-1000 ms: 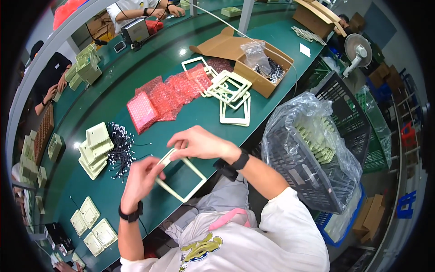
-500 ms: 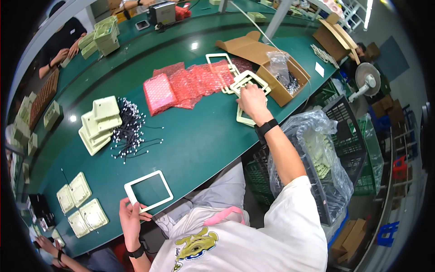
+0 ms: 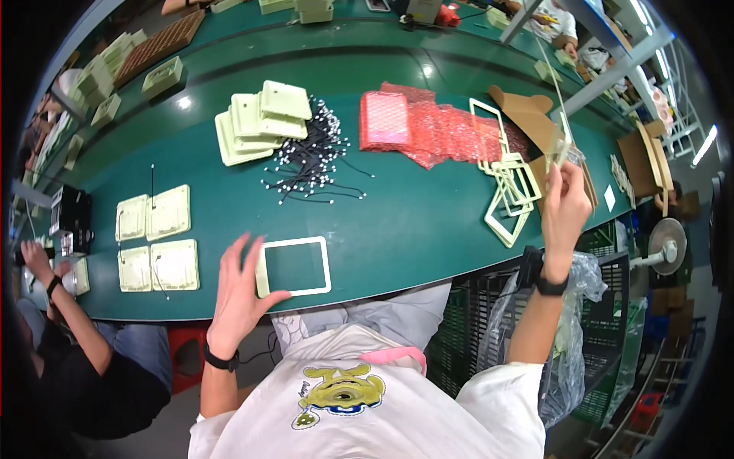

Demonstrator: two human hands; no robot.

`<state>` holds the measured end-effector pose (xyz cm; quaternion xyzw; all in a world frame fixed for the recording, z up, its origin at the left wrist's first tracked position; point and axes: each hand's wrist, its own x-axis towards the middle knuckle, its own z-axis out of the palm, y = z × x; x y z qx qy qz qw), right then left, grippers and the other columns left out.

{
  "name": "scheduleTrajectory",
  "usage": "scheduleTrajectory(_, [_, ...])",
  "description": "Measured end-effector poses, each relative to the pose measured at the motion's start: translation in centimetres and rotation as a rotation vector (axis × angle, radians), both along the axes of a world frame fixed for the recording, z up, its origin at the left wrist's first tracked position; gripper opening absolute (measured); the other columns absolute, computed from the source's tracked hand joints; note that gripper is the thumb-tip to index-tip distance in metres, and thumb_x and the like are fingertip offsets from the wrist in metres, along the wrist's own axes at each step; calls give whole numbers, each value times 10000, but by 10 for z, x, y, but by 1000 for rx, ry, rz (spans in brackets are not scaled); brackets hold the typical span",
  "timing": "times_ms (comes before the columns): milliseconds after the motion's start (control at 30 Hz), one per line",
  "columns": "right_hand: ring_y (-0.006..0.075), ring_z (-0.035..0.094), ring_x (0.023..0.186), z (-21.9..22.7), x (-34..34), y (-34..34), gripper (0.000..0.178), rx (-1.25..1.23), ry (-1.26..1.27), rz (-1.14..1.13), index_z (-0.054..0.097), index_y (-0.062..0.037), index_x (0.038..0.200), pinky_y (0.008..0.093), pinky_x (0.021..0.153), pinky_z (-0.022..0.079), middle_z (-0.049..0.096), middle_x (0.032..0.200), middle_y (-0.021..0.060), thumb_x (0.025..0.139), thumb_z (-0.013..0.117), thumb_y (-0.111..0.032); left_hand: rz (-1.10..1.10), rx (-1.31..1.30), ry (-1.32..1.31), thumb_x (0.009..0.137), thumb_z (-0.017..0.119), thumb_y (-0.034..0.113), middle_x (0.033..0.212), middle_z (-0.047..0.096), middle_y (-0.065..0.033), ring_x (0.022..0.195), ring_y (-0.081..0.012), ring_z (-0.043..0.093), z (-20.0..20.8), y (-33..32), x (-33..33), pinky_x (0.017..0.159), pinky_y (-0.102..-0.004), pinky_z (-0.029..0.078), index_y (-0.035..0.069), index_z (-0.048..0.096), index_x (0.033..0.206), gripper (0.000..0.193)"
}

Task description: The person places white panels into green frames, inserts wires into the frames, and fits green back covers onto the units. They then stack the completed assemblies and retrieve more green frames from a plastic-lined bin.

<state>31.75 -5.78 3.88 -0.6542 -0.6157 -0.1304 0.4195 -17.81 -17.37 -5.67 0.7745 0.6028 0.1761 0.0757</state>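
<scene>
A pale rectangular frame [image 3: 325, 264] lies on the green table near its front edge. My left hand [image 3: 238, 287] is open at the frame's left side, fingers spread and thumb by its near left corner. My right hand [image 3: 566, 206] is raised in front of the cardboard box [image 3: 589, 187], fingers pinched together. Something thin and pale shows at its fingertips, against a clear plastic bag [image 3: 573, 155]; I cannot tell what it is. Just left of that hand, several more pale frames [image 3: 508, 222] lie loosely overlapped.
Red bubble-wrap pouches [image 3: 386, 121] lie beyond the frames. Left of them are a heap of black cables [image 3: 310, 157] with white ends and stacked pale housings [image 3: 252, 126]. Several housings [image 3: 174, 264] lie at left, near a co-worker's arm [image 3: 73, 306]. A plastic-lined crate [image 3: 569, 336] stands below the table's right side.
My view has swung to the right. My right hand has left the loose frames and risen beside the box. My left hand has let go of the near frame, its fingers now spread.
</scene>
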Motion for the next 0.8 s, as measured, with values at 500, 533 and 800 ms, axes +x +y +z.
scheduleTrajectory(500, [91,612,633,-116,-110,-67,262,-1087,609,429,753,15,1102,271,585,482,764,824,77,1073,690,-238,-201,-297,-129,787,952,300,1701,406,-157,1609,-399,335,-22,34,-10,1326,-555,307,46,531,1562,918])
scheduleTrajectory(533, [101,614,634,-107,-111,-64,287,-1114,526,373,760,15,1105,276,592,484,763,820,73,1062,711,-264,-199,-289,-110,793,950,300,1697,409,-156,1613,-394,330,-21,34,-9,1324,-548,311,46,533,1559,909])
scheduleTrajectory(800, [415,783,901,-92,-101,133,487,-576,85,369,756,68,1073,475,802,603,778,950,273,964,781,-405,-329,-336,-710,951,836,163,1473,636,-188,1352,-315,638,52,107,55,1133,-448,528,-3,659,1385,498])
